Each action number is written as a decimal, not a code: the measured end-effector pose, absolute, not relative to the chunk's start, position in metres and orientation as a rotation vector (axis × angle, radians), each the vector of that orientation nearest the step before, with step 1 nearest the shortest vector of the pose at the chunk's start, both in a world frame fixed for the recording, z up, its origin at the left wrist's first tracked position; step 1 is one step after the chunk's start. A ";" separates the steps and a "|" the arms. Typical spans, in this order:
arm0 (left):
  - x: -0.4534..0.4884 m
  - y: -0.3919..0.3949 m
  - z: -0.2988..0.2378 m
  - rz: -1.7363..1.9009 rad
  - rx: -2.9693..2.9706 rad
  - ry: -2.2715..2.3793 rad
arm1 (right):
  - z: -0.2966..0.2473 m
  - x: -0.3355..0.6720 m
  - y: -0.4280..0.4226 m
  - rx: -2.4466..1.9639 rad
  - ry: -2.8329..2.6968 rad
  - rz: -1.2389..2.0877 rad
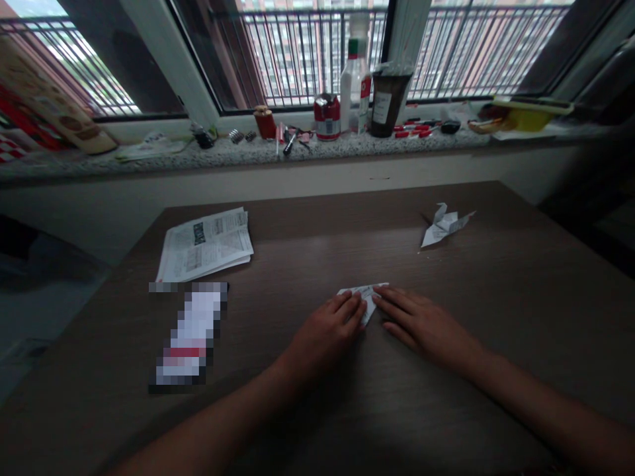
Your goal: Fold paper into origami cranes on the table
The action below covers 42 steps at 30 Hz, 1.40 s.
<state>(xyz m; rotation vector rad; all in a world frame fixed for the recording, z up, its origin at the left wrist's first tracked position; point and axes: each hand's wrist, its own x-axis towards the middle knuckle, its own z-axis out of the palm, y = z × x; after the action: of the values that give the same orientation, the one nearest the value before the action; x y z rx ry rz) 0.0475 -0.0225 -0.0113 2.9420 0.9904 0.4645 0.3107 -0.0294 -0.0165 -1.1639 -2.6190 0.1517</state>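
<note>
A small piece of folded printed paper (pixel 370 311) lies on the brown table between my two hands. My left hand (pixel 327 328) holds its left side against the tabletop, fingers bent and close together, covering part of it. From the other side, my right hand (pixel 421 322) reaches in with its fingers stretched out, the fingertips touching the paper's right corner. The thumb side of that hand rests low near the table. Further back on the right stands a folded paper crane (pixel 445 225), apart from both hands.
A stack of printed sheets (pixel 206 243) lies at the table's back left, with a blurred-out phone (pixel 191 334) in front of it. On the stone windowsill (pixel 238 153) stand a red can (pixel 327 118), a clear bottle (pixel 350 89), a dark cup (pixel 388 102) and a yellow container (pixel 530 116).
</note>
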 end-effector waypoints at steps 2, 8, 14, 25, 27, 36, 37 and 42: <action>0.048 -0.022 -0.011 0.478 2.942 0.986 | -0.021 0.313 -0.036 -1.185 -2.628 0.128; 0.047 -0.023 -0.015 0.528 2.940 0.980 | -0.023 0.313 -0.039 -1.204 -2.618 0.147; 0.048 -0.023 -0.012 0.506 2.930 0.958 | -0.018 0.304 -0.036 -1.219 -2.581 0.125; 0.045 -0.022 -0.014 0.510 2.881 0.963 | -0.027 0.299 -0.037 -1.215 -2.595 0.170; 0.045 -0.022 -0.013 0.484 2.875 0.952 | -0.028 0.299 -0.038 -1.213 -2.580 0.177; 0.028 -0.021 -0.015 0.350 2.828 0.879 | -0.029 0.299 -0.035 -1.214 -2.597 0.155; 0.025 -0.022 -0.015 0.330 2.831 0.867 | -0.028 0.299 -0.035 -1.216 -2.601 0.158; 0.016 -0.028 -0.012 0.255 2.837 0.829 | -0.020 0.299 -0.035 -1.218 -2.603 0.173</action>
<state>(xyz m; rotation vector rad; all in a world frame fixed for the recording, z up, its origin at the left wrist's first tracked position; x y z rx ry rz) 0.0163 -0.0278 -0.0119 2.8368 0.8294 0.2548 0.2989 -0.0347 -0.0202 -1.2180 -2.6034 0.1735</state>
